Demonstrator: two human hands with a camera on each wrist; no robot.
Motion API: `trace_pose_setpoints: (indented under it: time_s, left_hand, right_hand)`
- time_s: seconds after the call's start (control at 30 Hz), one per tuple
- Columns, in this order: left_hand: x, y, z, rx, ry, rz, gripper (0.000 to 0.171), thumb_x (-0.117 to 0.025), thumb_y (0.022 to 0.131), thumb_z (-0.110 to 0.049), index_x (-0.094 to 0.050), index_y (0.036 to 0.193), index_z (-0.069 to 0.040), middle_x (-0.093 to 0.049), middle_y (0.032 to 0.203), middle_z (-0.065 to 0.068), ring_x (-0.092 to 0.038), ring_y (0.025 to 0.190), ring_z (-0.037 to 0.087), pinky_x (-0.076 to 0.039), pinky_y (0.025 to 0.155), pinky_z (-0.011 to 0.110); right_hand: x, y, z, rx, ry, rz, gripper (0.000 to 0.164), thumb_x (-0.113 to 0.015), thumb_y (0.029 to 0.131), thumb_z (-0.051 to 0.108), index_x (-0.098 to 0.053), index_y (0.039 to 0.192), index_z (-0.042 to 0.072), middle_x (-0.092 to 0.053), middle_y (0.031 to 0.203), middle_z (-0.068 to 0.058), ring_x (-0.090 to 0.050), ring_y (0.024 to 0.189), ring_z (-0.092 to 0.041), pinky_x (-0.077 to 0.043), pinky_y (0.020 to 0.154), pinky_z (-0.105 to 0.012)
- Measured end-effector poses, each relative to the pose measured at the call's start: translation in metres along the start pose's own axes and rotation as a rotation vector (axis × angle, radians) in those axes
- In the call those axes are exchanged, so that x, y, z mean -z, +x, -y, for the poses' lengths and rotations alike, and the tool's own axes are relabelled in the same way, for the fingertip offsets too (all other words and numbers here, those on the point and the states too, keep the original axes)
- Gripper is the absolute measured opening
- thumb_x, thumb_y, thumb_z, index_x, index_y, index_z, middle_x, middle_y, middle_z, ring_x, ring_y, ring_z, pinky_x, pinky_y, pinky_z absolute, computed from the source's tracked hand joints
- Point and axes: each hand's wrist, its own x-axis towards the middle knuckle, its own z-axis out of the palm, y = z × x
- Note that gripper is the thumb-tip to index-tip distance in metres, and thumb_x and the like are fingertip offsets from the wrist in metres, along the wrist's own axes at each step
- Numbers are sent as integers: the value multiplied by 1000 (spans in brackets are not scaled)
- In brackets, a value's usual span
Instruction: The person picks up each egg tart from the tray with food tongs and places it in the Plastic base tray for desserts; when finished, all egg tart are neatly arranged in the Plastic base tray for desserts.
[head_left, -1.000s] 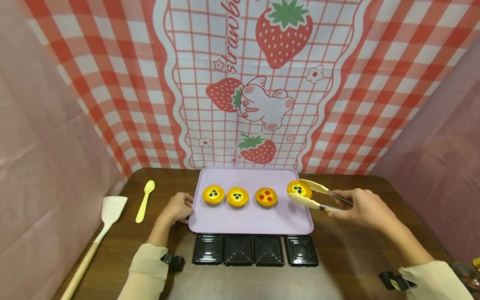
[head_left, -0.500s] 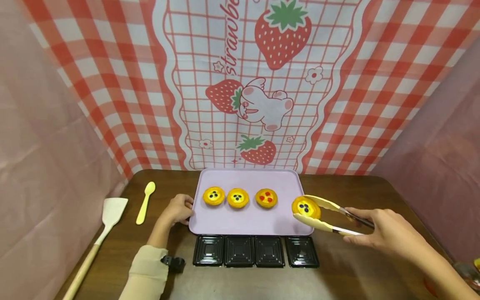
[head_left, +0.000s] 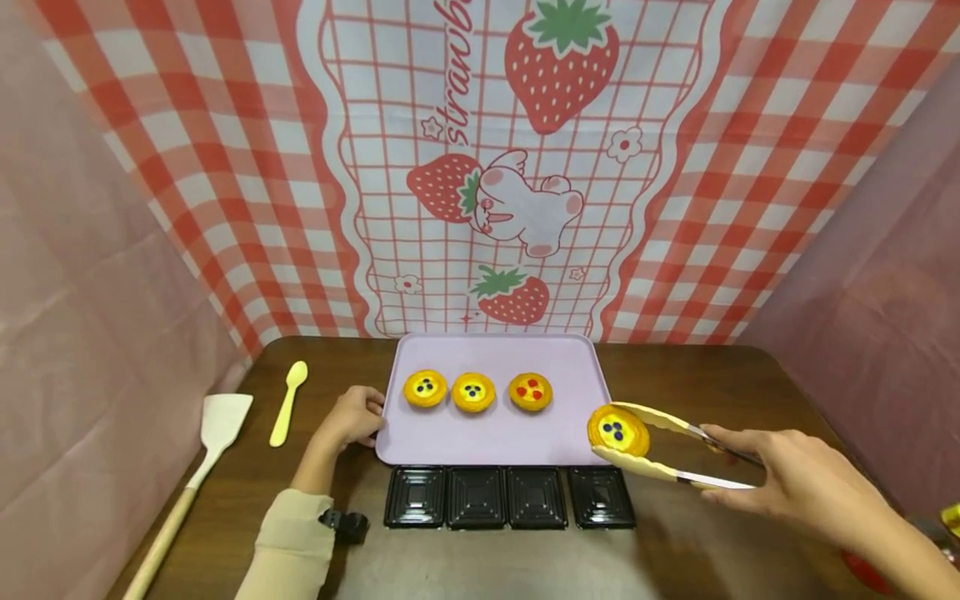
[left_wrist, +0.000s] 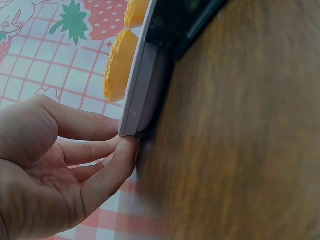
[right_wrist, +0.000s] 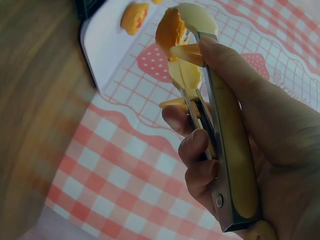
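My right hand (head_left: 798, 479) grips a pair of tongs (right_wrist: 232, 150) with cream scalloped tips and metal arms. Between the tips is a tart (head_left: 618, 431) with blue berry dots, raised over the near right corner of a lilac tray (head_left: 495, 437). On the tray sit two more blue-dotted tarts (head_left: 425, 389) and one red-dotted tart (head_left: 530, 392), in a row. At the tray's left edge my left hand (head_left: 356, 417) pinches the rim; in the left wrist view its thumb and fingers (left_wrist: 112, 172) meet at the rim.
Several black square ridged plastic trays (head_left: 416, 496) stand in a row along the near side of the lilac tray. A yellow spoon (head_left: 288, 404) and a long white-headed spatula (head_left: 225, 425) lie at the left. A red-checked strawberry cloth (head_left: 517, 300) hangs behind the table.
My right hand has brought the tongs and the blue-dotted tart toward me and slightly right, from the tray's right side to its near right corner. The left hand stays at the tray's edge.
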Motion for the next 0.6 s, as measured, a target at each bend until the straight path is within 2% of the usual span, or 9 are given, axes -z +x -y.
trace_pose_setpoints:
  time_s: [0.07, 0.23, 0.4, 0.5, 0.6]
  left_hand:
    - [0, 1, 0, 1, -2, 1, 39, -64, 75, 11, -55, 113, 16, -56, 90, 18, -60, 70, 24, -60, 50, 37]
    - [-1, 2, 1, 7, -8, 5, 39, -64, 76, 11, -55, 114, 15, -56, 91, 19, -60, 70, 25, -60, 51, 37]
    - [-1, 3, 3, 4, -5, 6, 40, -63, 77, 11, -55, 115, 15, -56, 90, 18, -60, 69, 24, -60, 51, 36]
    - [-1, 3, 3, 3, -3, 4, 40, -63, 76, 10, -55, 115, 15, -57, 89, 17, -60, 68, 23, -60, 50, 36]
    - [-2, 4, 2, 8, -8, 5, 39, -63, 76, 11, -56, 114, 15, -56, 89, 17, -59, 67, 23, -60, 50, 36]
  right_hand:
    - [-3, -1, 0, 1, 8, 19, 75, -76, 70, 65, -70, 124, 13, -73, 102, 6, -69, 85, -16, -50, 56, -29]
    - [-16, -3, -2, 11, 48, 70, 76, -74, 70, 67, -70, 124, 13, -73, 104, 4, -66, 82, -7, -50, 55, -26]
    - [-31, -6, -5, 30, 105, 113, 76, -73, 72, 65, -69, 125, 11, -73, 105, 2, -65, 84, -5, -51, 57, -25]
    - [-38, -6, -6, 25, 124, 142, 75, -75, 73, 63, -69, 125, 10, -73, 102, 3, -61, 78, -1, -48, 56, -24]
    - [-44, -8, -7, 4, 140, 177, 73, -77, 73, 60, -68, 126, 10, -72, 96, 8, -51, 69, 2, -41, 52, -22]
